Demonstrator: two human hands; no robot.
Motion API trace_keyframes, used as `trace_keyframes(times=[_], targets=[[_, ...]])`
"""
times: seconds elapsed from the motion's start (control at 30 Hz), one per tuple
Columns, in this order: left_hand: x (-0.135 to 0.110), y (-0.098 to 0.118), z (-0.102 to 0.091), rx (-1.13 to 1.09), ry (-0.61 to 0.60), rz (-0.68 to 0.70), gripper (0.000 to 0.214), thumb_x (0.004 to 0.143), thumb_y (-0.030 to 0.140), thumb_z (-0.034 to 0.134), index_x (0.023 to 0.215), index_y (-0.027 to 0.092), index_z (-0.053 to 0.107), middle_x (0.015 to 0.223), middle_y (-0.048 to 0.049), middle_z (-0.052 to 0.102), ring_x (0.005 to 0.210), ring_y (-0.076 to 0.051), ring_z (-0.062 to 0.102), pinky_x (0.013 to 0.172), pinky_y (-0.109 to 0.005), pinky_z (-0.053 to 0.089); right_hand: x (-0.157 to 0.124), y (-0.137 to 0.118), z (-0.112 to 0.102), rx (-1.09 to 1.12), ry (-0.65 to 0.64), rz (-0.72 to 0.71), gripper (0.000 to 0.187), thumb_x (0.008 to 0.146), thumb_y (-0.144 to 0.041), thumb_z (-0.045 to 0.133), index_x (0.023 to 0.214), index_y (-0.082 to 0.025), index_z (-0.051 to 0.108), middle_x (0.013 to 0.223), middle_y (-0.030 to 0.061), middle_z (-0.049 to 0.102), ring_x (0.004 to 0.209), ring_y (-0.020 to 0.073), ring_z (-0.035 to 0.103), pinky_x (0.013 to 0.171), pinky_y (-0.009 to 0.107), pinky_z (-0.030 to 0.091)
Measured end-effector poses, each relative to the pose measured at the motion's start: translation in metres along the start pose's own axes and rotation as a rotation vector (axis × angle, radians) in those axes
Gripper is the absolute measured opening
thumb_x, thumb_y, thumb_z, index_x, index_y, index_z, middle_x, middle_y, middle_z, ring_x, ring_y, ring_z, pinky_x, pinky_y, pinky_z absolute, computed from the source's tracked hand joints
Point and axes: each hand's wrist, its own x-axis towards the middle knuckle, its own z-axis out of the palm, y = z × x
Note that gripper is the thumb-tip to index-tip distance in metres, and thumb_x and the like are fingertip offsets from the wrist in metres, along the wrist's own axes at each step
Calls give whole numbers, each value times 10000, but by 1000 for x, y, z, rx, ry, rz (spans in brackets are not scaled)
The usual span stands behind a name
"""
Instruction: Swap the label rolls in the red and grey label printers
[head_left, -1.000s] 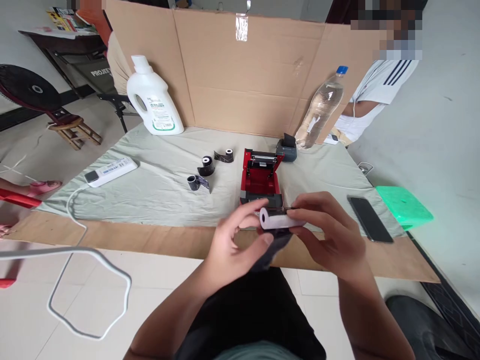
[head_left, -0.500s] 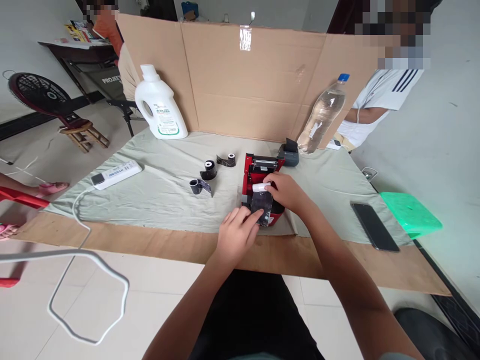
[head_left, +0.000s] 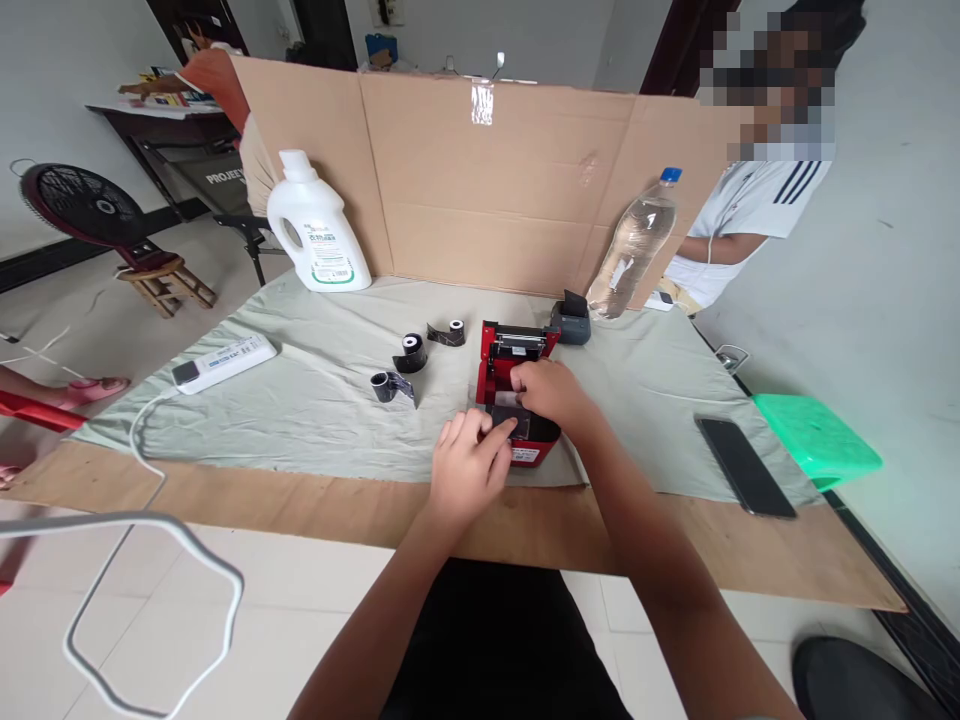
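A small red and black label printer (head_left: 488, 368) stands on the cloth in front of me with its lid raised. Inside its bay, a white roll (head_left: 507, 398) shows partly below the fingers of my right hand (head_left: 556, 392), which are curled around its right end. From the roll a glossy black strip (head_left: 518, 423) comes toward me over the printer's front. My left hand (head_left: 469, 468) is at the front left, its index fingertip on the strip and its other fingers bent; the thumb's grip underneath is hidden.
Left of the printer lie several small black rolls (head_left: 410, 353). A dark grey device (head_left: 571, 322) sits behind it. Farther out are a white jug (head_left: 322, 235), a clear bottle (head_left: 634, 250), a power strip (head_left: 229, 362) and a phone (head_left: 742, 465). A cardboard panel (head_left: 487, 180) stands behind; a person is beyond it.
My right hand has lowered the white roll deeper into the printer's bay. The black strip now lies flatter over the front, with my left fingers still at it. The view has tilted slightly.
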Motion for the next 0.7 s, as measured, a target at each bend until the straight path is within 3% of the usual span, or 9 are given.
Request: trace_keyframes(times=[0.1, 0.2, 0.27, 0.33, 0.4, 0.57, 0.7], targets=[[-2, 2, 2, -10, -8, -14, 301, 999, 183, 554, 1169, 238, 796, 978, -74, 649, 858, -194, 559, 752, -319, 442, 0, -2, -3, -12, -5, 1, 122, 824, -85, 696, 792, -202, 697, 958, 113, 808, 975, 300, 713, 811, 362, 438], [-4, 1, 2, -9, -21, -7, 301, 996, 179, 566, 1184, 252, 789, 1058, -78, 699, 895, -202, 577, 779, -331, 451, -8, 13, -5, 220, 48, -41, 103, 861, -138, 663, 810, -214, 709, 930, 63, 806, 893, 245, 706, 772, 333, 450], [-5, -1, 3, -7, -11, 18, 292, 994, 172, 577, 1176, 257, 789, 1058, -69, 727, 903, -202, 595, 790, -334, 452, -14, 30, -5, 431, 160, -28, 136, 873, -158, 613, 783, -215, 697, 860, 35, 787, 792, 204, 682, 741, 315, 464], [-6, -2, 4, -9, 9, 47, 278, 992, 166, 589, 1158, 260, 791, 1037, -60, 745, 887, -195, 610, 789, -333, 448, -17, 45, -2, 572, 367, 40, 127, 868, -183, 591, 786, -212, 683, 845, 34, 774, 745, 189, 652, 737, 315, 477], [-7, -1, 6, -11, 32, 70, 265, 989, 161, 601, 1136, 265, 795, 1013, -53, 753, 860, -185, 615, 775, -329, 439, -16, 56, 6, 658, 553, 77, 110, 889, -262, 597, 876, -211, 694, 929, 52, 782, 782, 194, 647, 742, 324, 483], [-7, 2, 10, -28, 83, 114, 232, 982, 143, 636, 1104, 260, 794, 975, -39, 760, 823, -168, 603, 759, -320, 430, 0, 60, 38, 894, 773, 66, 347, 913, -489, 619, 1142, -234, 671, 1052, 75, 762, 853, 207, 631, 708, 336, 495], [-8, 2, 10, -53, 102, 138, 223, 961, 115, 663, 1099, 240, 784, 970, -39, 764, 829, -173, 597, 761, -318, 431, 15, 59, 53, 984, 804, -11, 535, 908, -582, 654, 1339, -268, 611, 1369, 112, 675, 1033, 238, 634, 814, 385, 544]])
